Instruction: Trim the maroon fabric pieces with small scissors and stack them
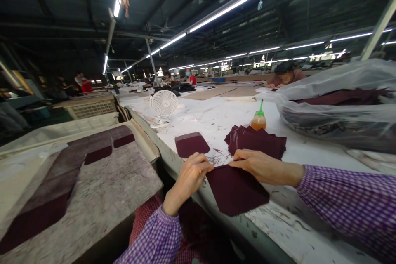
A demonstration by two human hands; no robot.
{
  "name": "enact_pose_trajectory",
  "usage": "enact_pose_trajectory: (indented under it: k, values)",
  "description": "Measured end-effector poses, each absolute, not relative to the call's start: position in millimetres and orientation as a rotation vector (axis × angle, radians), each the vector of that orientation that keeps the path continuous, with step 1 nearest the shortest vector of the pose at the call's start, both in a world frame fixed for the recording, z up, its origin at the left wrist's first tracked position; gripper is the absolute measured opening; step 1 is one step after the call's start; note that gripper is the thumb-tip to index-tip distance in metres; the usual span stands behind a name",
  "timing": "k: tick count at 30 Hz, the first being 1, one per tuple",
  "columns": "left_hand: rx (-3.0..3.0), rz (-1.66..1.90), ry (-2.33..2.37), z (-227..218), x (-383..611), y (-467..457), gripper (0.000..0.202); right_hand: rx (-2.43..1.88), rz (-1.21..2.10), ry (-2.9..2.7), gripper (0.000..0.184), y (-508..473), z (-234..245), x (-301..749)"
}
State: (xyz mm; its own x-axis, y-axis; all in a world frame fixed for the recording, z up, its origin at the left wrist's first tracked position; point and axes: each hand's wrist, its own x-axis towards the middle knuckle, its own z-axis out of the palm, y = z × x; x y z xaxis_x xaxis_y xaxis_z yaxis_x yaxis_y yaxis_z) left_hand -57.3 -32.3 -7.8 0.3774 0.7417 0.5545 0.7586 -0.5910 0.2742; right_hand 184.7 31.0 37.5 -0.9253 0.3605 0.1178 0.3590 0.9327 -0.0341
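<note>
A dark maroon cut panel point(236, 192), seemingly fabric or leather, lies at the table's near edge. My left hand point(193, 173) pinches its far left corner between thumb and fingers. At the far right corner, my right hand point(255, 164) grips the same far edge, which looks folded over in a narrow strip. Just beyond my left hand lies a single maroon piece point(192, 145) with a greyish band along its top. A fanned stack of maroon pieces point(256, 140) sits behind my right hand, partly hidden by it.
Behind the stack stands a bottle point(258, 121) of amber liquid with a green nozzle. A white fan point(163, 104) is on the white-covered table point(213, 109). Plastic-wrapped material point(337, 107) bulks at right. At left, a board point(123, 177) carries overlapping maroon pieces. A co-worker point(286, 75) leans in across the table.
</note>
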Motion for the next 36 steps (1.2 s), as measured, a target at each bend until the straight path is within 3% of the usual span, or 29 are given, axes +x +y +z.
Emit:
enact_pose_trajectory:
  k: [5,10,24,27,29,32,36]
  values:
    - [-2.488,-0.869,-1.327,-12.0,-56.1,-35.4,0.026,-0.644,-0.327,-3.119,0.056,25.3,46.6,166.4]
    - [-2.528,-1.19,-1.444,-15.3,-58.2,-33.1,0.019,-0.639,-0.512,-3.185,0.056,19.6,54.6,148.9]
    - [-2.631,-1.536,-1.534,-13.5,-83.1,-34.4,0.019,-0.564,-0.555,-3.285,0.058,17.5,64.5,128.7]
    - [-2.439,-1.622,-1.613,-13.3,-88.9,-29.7,0.015,-0.676,-0.425,-3.241,0.047,23.7,63.8,130.7]
    - [-2.358,-1.556,-1.643,-11.3,-90.4,-24.0,0.013,-0.79,-0.171,-3.18,0.042,31.8,61.0,134.2]
    - [-2.353,-1.302,-1.717,-6.1,-87.0,-12.0,0.012,-0.848,0.252,-3.118,0.025,42.7,54.8,137.5]
    - [-2.329,-0.913,-1.8,-0.7,-73.9,5.1,0.022,-0.677,0.427,-3.056,0.008,52.0,53.9,139.9]
